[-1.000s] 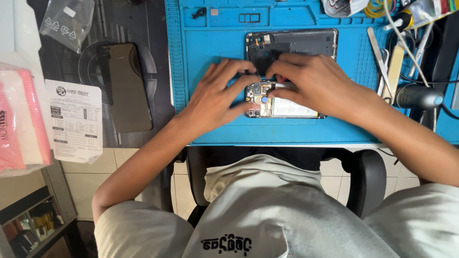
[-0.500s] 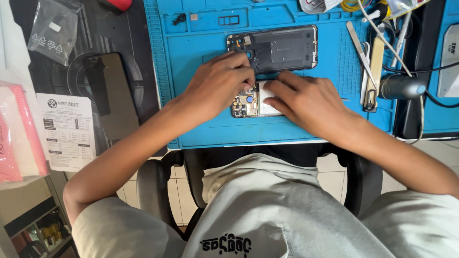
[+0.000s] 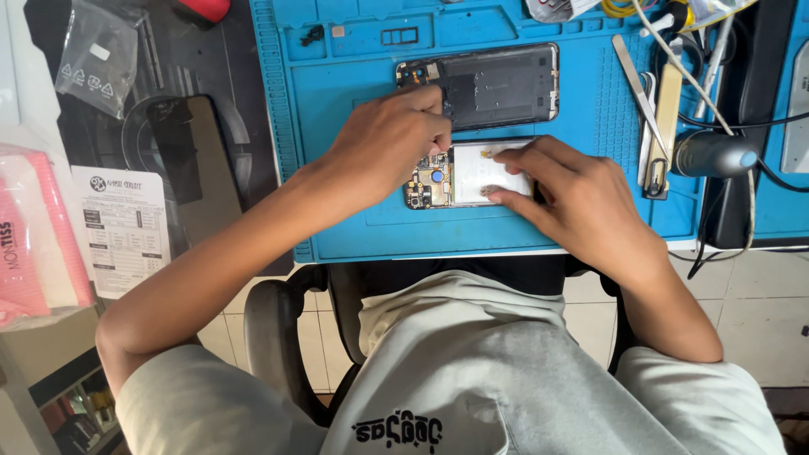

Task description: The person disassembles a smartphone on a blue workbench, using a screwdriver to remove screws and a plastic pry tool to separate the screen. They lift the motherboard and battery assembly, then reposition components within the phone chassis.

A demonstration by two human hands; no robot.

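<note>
Two hands on one opened phone (image 3: 468, 174), and it lies near the middle of your blue work mat (image 3: 354, 227), circuit board at its left end, pale battery to the right. Your left hand (image 3: 389, 139) curls over the board end, fingertips bunched together and pressing down at the phone's far-left corner; whether they pinch anything there, I cannot tell. Your right hand (image 3: 573, 198) lies over the right end, fingers loosely spread, index along the far edge and thumb along the near edge of the battery. Just beyond, touching nothing, the phone's dark back cover (image 3: 497, 84) lies inside-up. Right of your hands, tweezers (image 3: 634, 80) and a pale flat pry tool (image 3: 666, 109) rest on the mat. Off the mat to the left sit another dark phone (image 3: 181, 164) and a printed slip (image 3: 126, 227).
</note>
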